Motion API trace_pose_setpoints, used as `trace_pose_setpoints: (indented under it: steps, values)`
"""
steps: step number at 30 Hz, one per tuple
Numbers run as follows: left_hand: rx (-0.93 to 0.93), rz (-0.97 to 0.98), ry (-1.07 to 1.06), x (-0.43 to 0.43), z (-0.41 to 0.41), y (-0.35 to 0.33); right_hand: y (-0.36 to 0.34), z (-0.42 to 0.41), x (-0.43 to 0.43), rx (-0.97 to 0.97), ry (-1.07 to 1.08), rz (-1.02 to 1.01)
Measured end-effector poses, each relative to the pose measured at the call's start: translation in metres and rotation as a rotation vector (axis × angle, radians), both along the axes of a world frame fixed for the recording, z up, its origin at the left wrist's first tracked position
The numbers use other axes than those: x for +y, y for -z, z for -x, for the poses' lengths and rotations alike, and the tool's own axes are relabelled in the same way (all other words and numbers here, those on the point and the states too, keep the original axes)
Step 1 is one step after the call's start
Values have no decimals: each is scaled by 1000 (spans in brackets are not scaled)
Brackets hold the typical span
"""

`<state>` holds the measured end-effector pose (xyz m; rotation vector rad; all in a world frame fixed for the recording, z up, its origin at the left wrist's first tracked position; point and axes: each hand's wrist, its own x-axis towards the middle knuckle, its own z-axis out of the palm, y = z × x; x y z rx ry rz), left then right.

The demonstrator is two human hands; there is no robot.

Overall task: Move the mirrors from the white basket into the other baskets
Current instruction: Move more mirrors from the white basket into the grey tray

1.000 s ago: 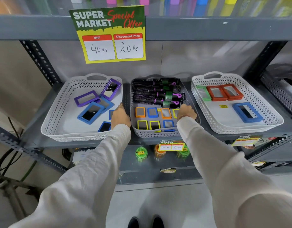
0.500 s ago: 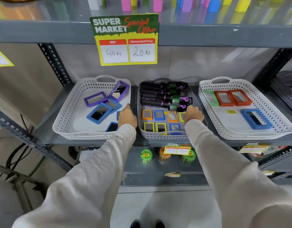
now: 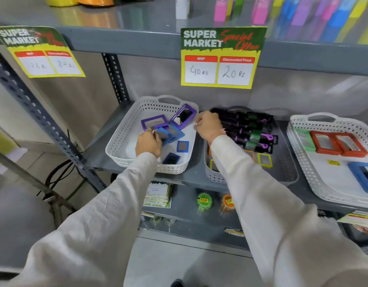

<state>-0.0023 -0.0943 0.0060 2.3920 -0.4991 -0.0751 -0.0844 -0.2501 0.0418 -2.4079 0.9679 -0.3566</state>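
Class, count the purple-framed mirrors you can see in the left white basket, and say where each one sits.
2. One purple mirror lies flat toward the back; the other leans tilted against the back right wall of the left white basket. Hands may hide more.

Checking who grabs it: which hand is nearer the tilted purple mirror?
Right hand, just beside the tilted purple mirror at its right edge. Left hand sits lower, on a blue mirror.
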Motion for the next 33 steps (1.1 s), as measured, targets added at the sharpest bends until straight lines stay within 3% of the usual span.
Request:
trace_pose_setpoints:
  steps: [5,13,21,27,29,33]
  values:
    - [31,-10,-9,12,-2,10,27,-37,28,238,-198,-34]
    - [-8,-97,-7,12,-2,15,49,-56,42,438,-163,73]
    - [-27,-176,-21,10,-3,16,58,-58,56,365,-30,3]
    - [-47,-187,-14,9,-4,17,61,-47,74,115,40,-467]
    - [-47,-189,-14,9,-4,17,59,-47,71,82,76,-537]
    - [-35,-178,-19,9,-3,17,49,-58,55,190,138,-277]
